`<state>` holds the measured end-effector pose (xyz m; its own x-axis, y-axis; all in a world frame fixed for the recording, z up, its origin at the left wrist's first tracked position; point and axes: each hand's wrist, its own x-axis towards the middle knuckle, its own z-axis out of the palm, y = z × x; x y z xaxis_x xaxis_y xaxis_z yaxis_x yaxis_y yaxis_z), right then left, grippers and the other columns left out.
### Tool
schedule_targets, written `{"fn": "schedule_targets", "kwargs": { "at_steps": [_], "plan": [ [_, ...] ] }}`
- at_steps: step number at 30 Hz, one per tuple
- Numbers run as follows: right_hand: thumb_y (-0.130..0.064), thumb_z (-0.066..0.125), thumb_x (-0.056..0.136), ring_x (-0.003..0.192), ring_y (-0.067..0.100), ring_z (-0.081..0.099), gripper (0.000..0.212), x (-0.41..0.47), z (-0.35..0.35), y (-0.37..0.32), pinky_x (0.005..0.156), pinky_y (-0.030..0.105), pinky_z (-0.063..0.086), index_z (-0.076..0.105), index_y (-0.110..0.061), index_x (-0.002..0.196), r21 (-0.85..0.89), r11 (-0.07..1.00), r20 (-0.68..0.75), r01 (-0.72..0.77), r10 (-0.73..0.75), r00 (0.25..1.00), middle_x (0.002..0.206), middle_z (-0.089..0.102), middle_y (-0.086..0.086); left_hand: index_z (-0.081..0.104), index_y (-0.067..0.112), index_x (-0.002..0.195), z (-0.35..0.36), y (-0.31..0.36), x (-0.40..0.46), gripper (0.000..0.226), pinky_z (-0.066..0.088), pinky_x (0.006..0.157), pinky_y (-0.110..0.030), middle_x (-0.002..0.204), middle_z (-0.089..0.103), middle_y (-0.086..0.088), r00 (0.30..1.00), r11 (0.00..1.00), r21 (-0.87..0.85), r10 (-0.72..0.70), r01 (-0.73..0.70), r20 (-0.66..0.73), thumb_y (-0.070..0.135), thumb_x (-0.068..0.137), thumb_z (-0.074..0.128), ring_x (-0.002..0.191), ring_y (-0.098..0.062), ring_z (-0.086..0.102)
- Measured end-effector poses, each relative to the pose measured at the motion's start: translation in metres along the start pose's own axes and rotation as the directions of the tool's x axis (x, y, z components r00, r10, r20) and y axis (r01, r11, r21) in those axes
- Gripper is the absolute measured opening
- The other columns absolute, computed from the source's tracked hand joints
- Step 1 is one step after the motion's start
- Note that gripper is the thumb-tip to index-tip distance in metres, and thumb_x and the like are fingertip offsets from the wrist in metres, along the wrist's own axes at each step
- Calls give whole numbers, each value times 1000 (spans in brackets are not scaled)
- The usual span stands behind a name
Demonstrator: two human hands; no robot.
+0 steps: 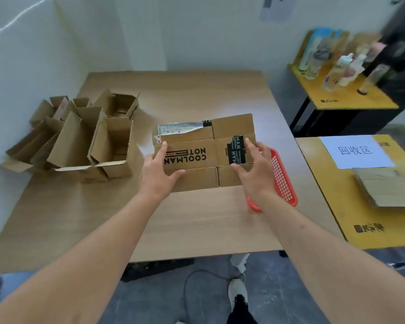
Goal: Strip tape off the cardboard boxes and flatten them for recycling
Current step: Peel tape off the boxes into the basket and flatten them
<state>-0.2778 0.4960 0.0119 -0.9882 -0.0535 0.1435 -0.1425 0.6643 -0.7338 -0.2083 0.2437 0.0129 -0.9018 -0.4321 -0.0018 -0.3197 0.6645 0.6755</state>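
Observation:
A flattened cardboard box [197, 146] printed "COOLMAN" lies over the middle of the wooden table [185, 218]. A strip of black printed tape [236, 149] sticks to its right half, and a torn shipping label [182, 127] sits on its far left flap. My left hand [160, 170] rests on the box's left part with straight fingers. My right hand [255, 170] lies flat on the right part, its thumb beside the black tape. Several open cardboard boxes [84, 136] stand bunched at the table's left side.
A red mesh tray [283, 178] lies at the table's right edge, partly under my right wrist. On the yellow table [337, 218] to the right are a white paper sign [355, 152] and a stack of flattened cardboard [388, 187]. A yellow shelf with bottles [346, 66] stands behind.

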Motion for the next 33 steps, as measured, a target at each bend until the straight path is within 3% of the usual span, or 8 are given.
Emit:
{"fn": "schedule_targets", "kwargs": {
  "at_steps": [6, 11, 16, 26, 33],
  "plan": [
    [-30, 79, 90, 142, 19, 39, 81, -48, -56, -22, 117, 42, 41, 36, -29, 158, -34, 998, -198, -49, 41, 979, 156, 33, -1, 19, 34, 161, -30, 50, -15, 99, 44, 108, -46, 138, 50, -3, 975, 977, -15, 212, -211, 67, 44, 84, 79, 129, -23, 49],
    [-28, 79, 90, 144, 17, 35, 81, -86, -110, -27, 115, 35, 40, 37, -28, 158, -52, 992, -333, -111, 88, 939, 158, 32, 0, 18, 34, 162, -36, 97, -40, 99, 46, 108, -45, 140, 49, -4, 933, 941, -53, 338, -333, 121, 44, 85, 80, 127, -26, 52],
    [-28, 79, 90, 146, 21, 35, 80, -112, -174, -6, 114, 38, 42, 38, -27, 158, -78, 981, -419, -176, 128, 899, 159, 32, 4, 18, 33, 162, -13, 156, -73, 98, 45, 107, -43, 137, 49, -4, 895, 910, -93, 414, -404, 165, 39, 86, 80, 125, -25, 53],
    [-27, 78, 91, 147, 23, 34, 78, -145, -304, 112, 117, 37, 36, 39, -26, 158, -47, 957, -499, -286, 226, 837, 159, 32, 7, 20, 33, 162, 105, 285, -147, 95, 46, 109, -44, 131, 44, -2, 837, 870, -175, 491, -460, 243, 33, 87, 79, 124, -21, 51],
    [-27, 77, 92, 150, 21, 30, 77, -154, -381, 218, 118, 41, 37, 37, -30, 158, -25, 937, -456, -347, 299, 838, 163, 28, 3, 18, 35, 161, 210, 354, -198, 93, 47, 107, -45, 132, 43, -1, 831, 889, -179, 457, -421, 317, 29, 89, 77, 126, -21, 47]
  ]
}}
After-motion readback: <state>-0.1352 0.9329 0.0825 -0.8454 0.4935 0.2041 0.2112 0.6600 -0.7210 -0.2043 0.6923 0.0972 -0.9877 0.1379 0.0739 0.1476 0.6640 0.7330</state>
